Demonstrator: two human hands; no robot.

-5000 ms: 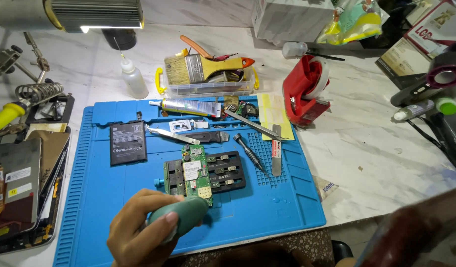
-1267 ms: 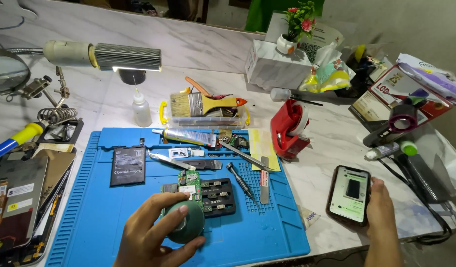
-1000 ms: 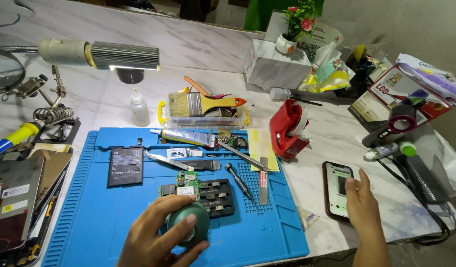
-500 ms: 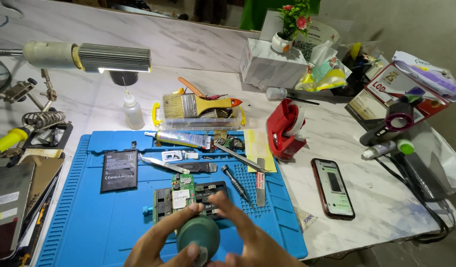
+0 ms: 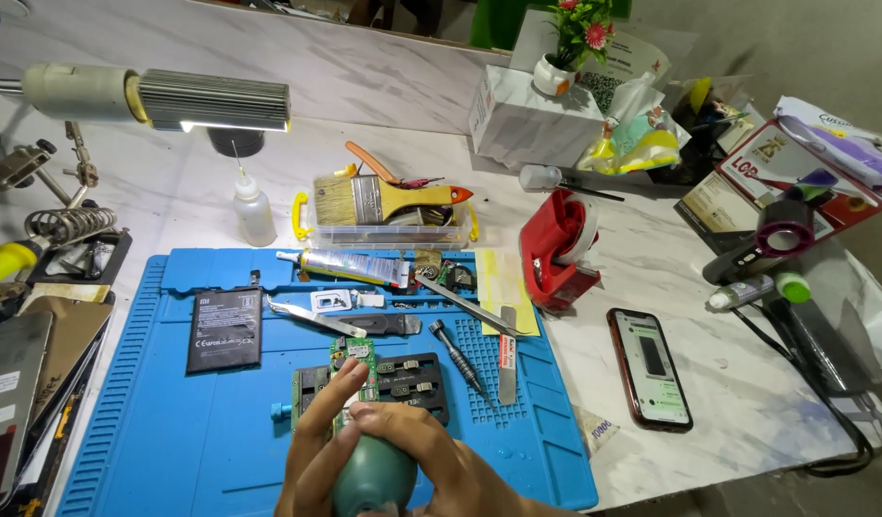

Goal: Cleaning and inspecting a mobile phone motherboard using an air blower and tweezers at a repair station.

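In the head view, both hands meet low at the bottom edge over a blue silicone work mat (image 5: 173, 450). The left hand (image 5: 316, 450) and the right hand (image 5: 431, 460) are both wrapped around a dark green rubber blower bulb (image 5: 372, 483), fingers curled closed on its smooth, rounded, pear-like body. The bulb's long axis runs from the person towards the far side of the bench, its narrow end pointing away at a small green circuit board (image 5: 357, 369). That board is a slim rectangle, its long axis also running near to far, clamped in a black metal holder (image 5: 412, 378) with slotted rails, in the middle of the mat. Left fingertips (image 5: 350, 371) touch the board.

Around them on the ribbed mat lie a flat black battery (image 5: 224, 330) to the left, steel tweezers (image 5: 312, 318), a dark screwdriver (image 5: 460, 356) and a glue tube (image 5: 345, 266). Off the mat to the right, on the pale marble tabletop (image 5: 728, 421), a smartphone (image 5: 649, 366) lies face up with a lit screen, near a red tape dispenser (image 5: 556, 251). A bristle brush (image 5: 388, 199) rests on a clear plastic box behind the mat, under a ribbed metal lamp head (image 5: 211, 101)
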